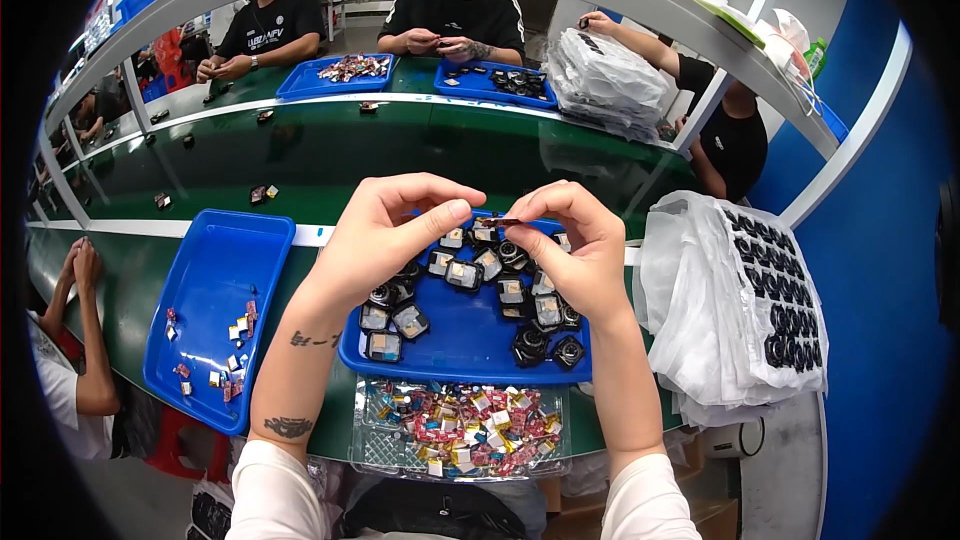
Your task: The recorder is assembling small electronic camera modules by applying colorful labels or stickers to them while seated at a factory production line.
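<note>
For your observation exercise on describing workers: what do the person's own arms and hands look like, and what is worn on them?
Both forearms are bare, with white sleeves pushed up near the elbows. The left forearm carries two dark tattoos: a small line of marks mid-forearm and a rounder one nearer the elbow. The left hand and right hand wear no gloves; no rings or watch show.

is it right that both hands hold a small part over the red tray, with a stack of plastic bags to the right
Not quite. In the head view the left hand and right hand hold the small part over a blue tray, not red. The plastic bags do lie to the right.
</note>
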A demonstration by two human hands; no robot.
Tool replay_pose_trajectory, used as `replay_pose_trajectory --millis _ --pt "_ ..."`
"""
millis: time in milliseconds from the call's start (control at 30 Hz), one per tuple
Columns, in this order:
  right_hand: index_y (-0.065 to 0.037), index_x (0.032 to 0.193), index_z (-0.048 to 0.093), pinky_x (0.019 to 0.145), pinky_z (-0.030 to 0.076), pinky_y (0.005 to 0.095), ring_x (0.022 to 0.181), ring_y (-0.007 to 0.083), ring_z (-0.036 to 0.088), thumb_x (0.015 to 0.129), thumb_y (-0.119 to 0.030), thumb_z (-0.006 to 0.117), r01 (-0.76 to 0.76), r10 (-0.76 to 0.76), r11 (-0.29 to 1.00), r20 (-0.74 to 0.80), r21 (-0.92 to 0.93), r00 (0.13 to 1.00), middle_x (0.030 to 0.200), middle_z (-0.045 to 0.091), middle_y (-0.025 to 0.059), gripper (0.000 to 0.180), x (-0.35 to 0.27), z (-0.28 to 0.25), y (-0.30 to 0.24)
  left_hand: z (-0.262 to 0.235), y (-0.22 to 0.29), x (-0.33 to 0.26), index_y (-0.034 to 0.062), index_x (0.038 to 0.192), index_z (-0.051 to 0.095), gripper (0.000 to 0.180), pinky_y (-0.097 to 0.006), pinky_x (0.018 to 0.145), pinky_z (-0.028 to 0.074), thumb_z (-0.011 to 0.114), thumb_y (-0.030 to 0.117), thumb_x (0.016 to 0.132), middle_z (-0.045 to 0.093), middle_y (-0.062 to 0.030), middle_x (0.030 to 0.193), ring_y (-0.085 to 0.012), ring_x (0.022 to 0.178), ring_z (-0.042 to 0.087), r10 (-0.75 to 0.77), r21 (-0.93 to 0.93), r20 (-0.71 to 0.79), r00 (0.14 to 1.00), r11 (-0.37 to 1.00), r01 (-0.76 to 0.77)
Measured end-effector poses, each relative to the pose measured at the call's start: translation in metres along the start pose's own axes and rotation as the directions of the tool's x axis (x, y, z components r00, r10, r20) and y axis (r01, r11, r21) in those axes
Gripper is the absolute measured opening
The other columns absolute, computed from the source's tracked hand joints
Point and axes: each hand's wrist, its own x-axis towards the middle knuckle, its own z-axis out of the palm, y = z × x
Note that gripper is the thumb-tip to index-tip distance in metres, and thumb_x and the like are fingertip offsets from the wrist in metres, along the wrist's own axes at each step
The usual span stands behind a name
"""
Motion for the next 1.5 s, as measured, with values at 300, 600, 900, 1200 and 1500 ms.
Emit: replay_pose_trajectory --millis 300,600,900,1200,1500 --pt "-0.002 0.087 0.065 0.074 0.050 0.0276 0.080 0.0117 0.062 0.075 0.005 0.073 0.026 -0.024 0.999 0.080 -0.026 0.997 0.084 0.066 0.0041 0.016 -0.002 0.001 -0.005 -0.005 -0.005 -0.003 0.0002 0.087 0.068 0.015 -0.018 0.064 0.045 0.071 0.015 0.087 0.065 0.0001 0.078 -0.0024 0.072 0.056 -0.045 -0.112 0.111 0.993 0.992 0.057" --pt "0.000 0.091 0.060 0.075 0.053 0.0239 0.080 0.0104 0.065 0.081 0.003 0.072 -0.172 0.176 0.945 0.008 0.280 0.984 0.087 0.066 0.0051 0.016 -0.004 0.005 -0.010 0.003 -0.008 -0.002 0.0010 0.091 0.068 0.015 -0.017 0.062 0.042 0.074 0.012 0.083 0.064 0.0003 0.082 -0.0022 0.072 0.054 0.093 -0.049 -0.013 0.996 0.994 -0.093" --pt "0.001 0.098 0.064 0.075 0.054 0.0240 0.079 0.0106 0.065 0.082 0.002 0.070 -0.245 0.243 0.912 0.047 0.330 0.969 0.086 0.066 0.0059 0.017 -0.003 0.006 -0.016 0.006 -0.016 0.003 0.0044 0.081 0.065 0.015 -0.016 0.057 0.036 0.078 0.010 0.077 0.062 0.0008 0.082 -0.0028 0.065 0.048 0.324 0.223 0.044 0.945 0.919 -0.325" --pt "0.001 0.091 0.070 0.078 0.053 0.0250 0.089 0.0139 0.065 0.078 0.010 0.061 -0.057 0.057 0.998 0.023 0.012 0.998 0.096 0.067 0.0094 0.019 -0.003 0.005 -0.009 0.004 -0.012 -0.003 0.0022 0.093 0.049 0.016 -0.024 0.072 0.053 0.064 0.004 0.089 0.065 -0.0077 0.084 -0.0123 0.082 0.066 -0.040 0.028 0.125 0.991 0.999 0.036" --pt "0.003 0.100 0.068 0.069 0.052 0.0212 0.082 0.0097 0.064 0.088 -0.004 0.066 -0.230 0.246 0.944 -0.040 0.236 0.968 0.082 0.068 0.0055 0.015 0.000 0.009 -0.014 0.005 -0.012 -0.001 -0.0010 0.090 0.068 0.013 -0.017 0.057 0.041 0.069 0.011 0.087 0.063 0.0007 0.074 -0.0022 0.064 0.053 -0.053 0.101 0.012 0.999 0.994 0.051"
